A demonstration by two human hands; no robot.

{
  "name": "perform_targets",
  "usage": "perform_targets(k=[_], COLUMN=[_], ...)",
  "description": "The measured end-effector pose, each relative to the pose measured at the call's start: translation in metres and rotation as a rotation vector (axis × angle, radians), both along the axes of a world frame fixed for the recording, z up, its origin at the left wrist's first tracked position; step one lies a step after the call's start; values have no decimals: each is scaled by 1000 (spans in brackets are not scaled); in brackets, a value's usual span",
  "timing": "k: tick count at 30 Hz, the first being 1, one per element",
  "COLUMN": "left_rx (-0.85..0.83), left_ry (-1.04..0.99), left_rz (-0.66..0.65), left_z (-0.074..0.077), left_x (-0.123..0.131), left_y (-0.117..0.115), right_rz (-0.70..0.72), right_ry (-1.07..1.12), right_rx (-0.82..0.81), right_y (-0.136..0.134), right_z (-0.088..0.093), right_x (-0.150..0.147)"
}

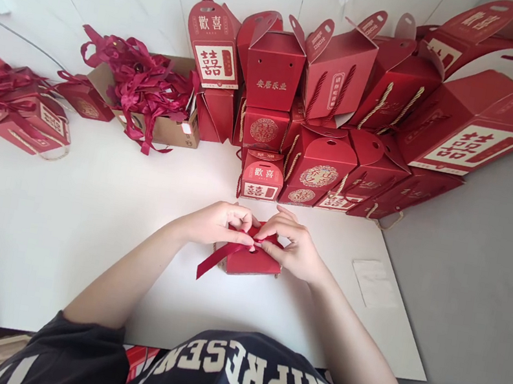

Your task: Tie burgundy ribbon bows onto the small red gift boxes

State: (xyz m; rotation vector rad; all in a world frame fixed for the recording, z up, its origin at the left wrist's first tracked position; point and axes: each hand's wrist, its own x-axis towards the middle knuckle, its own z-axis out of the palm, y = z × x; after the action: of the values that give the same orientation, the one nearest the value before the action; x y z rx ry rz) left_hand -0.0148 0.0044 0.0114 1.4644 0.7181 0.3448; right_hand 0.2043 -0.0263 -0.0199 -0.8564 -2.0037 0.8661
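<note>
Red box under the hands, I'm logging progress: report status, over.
Left hand, right hand: both pinching ribbon. Box beneath, on table. Stacked boxes beyond, not blocking.

Bright, soft light spreads across the white table (84,222), greyer toward its front edge, with faint shading beside the left forearm (137,257). The ribbon (220,260) looks fairly sharp. Wide-angle distortion stretches the large red box (479,141) outward near the back right corner; its big lettering reads clearly.

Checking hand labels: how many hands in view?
2: the left hand and right hand, fingers at the ribbon on the red box. Neither is hidden.
</note>
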Motion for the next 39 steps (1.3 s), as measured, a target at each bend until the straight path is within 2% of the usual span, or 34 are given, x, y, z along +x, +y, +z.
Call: perform_targets(k=[6,12,19,23,26,31,35,39], left_rx=[75,189,552,593,628,945,1130,1230], left_ry=[81,102,267,303,319,478,590,584], left_rz=[24,53,32,100,201,385,426,428], left_z=[-2,1,18,22,17,2,-6,-10], left_x=[-1,3,5,9,13,25,32,31], left_y=[1,-4,-15,-28,-42,-63,-69,-70], right_rz=[113,130,153,101,59,41,40,73], right_ry=[-2,-28,0,-8,-4,14,-4,-19], right_rx=[86,112,95,63,48,41,45,31], right_y=[3,3,4,2,0,-2,-3,-5], right_z=[-3,-2,-2,-4,-6,-8,-9,-3], right_x=[4,6,3,1,0,-2,-2,1])
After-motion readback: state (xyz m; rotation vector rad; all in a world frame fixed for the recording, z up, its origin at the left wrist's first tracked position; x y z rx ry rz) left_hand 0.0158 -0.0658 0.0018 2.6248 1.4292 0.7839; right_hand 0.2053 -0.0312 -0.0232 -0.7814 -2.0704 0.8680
